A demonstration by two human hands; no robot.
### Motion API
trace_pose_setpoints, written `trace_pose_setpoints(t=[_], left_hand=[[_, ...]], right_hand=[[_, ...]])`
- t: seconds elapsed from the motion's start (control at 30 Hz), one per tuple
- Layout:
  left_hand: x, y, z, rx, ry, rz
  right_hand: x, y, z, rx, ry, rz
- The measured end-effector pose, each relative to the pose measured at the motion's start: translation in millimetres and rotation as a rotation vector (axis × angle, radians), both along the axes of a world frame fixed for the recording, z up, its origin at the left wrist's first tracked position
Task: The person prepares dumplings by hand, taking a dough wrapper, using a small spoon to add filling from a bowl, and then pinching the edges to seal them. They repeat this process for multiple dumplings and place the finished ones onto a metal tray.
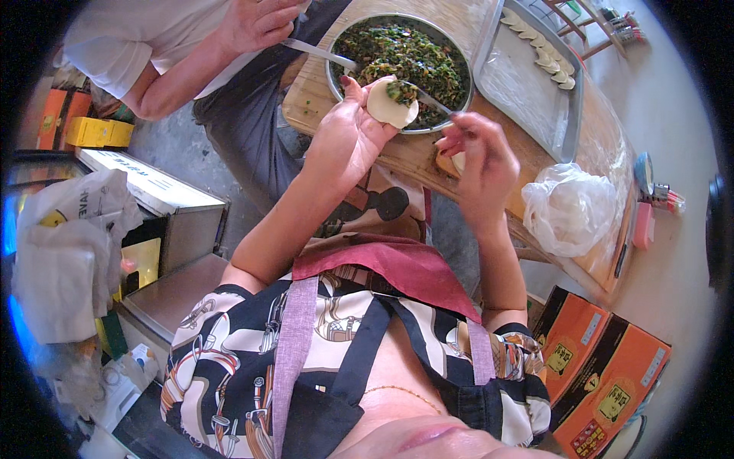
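Observation:
On the palm of my left hand (350, 129) lies a round dough wrapper (390, 112), held by its edge near the thumb. A small heap of chopped green filling (401, 93) sits on the wrapper's upper part. My right hand (484, 155) grips a thin metal utensil (434, 102), whose tip meets the filling; its exact kind is hidden. Just beyond my left hand stands a wide metal bowl (471, 86) full of chopped greens. Partly behind my right hand, a small wooden board (444, 163) with pale dough on it shows.
A metal tray (519, 103) holds a row of folded dumplings (539, 49). A white plastic bag (569, 209) rests on the wooden table (421, 158). Across from me, another person's hand (261, 26) is near a light-coloured utensil handle (318, 51) in the bowl. Orange cartons (608, 367) stand at lower right.

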State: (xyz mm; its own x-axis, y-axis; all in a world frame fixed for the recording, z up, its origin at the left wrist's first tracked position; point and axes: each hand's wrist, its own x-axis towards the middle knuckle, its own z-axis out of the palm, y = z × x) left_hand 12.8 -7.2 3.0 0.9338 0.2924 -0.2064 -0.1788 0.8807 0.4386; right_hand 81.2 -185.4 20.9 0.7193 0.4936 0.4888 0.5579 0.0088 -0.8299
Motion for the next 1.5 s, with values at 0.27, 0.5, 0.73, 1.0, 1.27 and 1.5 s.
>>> trace_pose_setpoints(t=[0.27, 0.5, 0.73, 1.0, 1.27, 1.5], left_hand=[[-4, 21, 6, -0.298, -0.116, -0.124], [3, 33, 0, -0.269, -0.145, -0.004], [-4, 37, -8, -0.300, -0.169, -0.002], [-23, 37, 2, -0.138, -0.060, 0.098], [-27, 36, 0, -0.091, -0.019, 0.124], [-23, 29, -4, -0.062, -0.019, 0.109]], right_hand=[[-2, -14, -42, -0.261, -0.750, 0.170], [7, -20, -31, -0.057, -0.643, 0.136], [17, -8, -23, -0.232, -0.029, -0.205], [6, 15, -27, -0.072, 0.510, -0.095], [15, 20, -27, 0.079, 0.663, -0.041], [25, 6, -15, 0.180, 0.694, -0.048]])
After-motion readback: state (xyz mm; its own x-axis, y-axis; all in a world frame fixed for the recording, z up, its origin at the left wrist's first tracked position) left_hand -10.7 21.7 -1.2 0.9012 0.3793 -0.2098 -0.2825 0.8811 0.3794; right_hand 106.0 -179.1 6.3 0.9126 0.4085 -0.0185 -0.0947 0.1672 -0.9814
